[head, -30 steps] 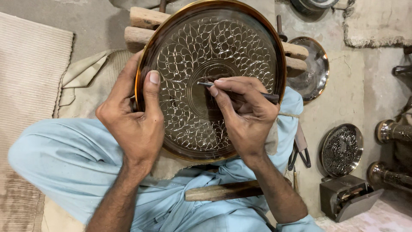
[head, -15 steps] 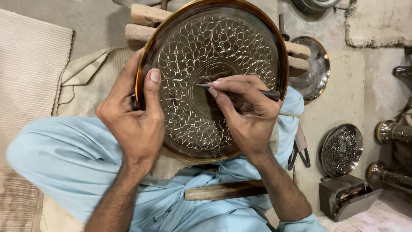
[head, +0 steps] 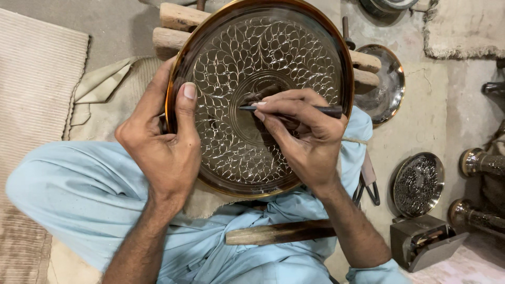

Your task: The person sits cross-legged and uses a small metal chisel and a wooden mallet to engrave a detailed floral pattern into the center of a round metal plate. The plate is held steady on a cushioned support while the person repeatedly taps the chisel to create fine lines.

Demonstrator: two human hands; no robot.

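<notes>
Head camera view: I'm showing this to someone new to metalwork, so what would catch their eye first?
The big round engraved metal plate fills the upper centre, its leaf pattern glinting, propped on wooden blocks. The left hand grips its left rim, thumb on the face, while the right hand holds a thin engraving tool pointed at the plate's middle. A smaller patterned dish lies on the floor at right.

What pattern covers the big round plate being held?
Engraved leaf or petal shapes ringing a plain centre circle on the plate, head view.
</notes>
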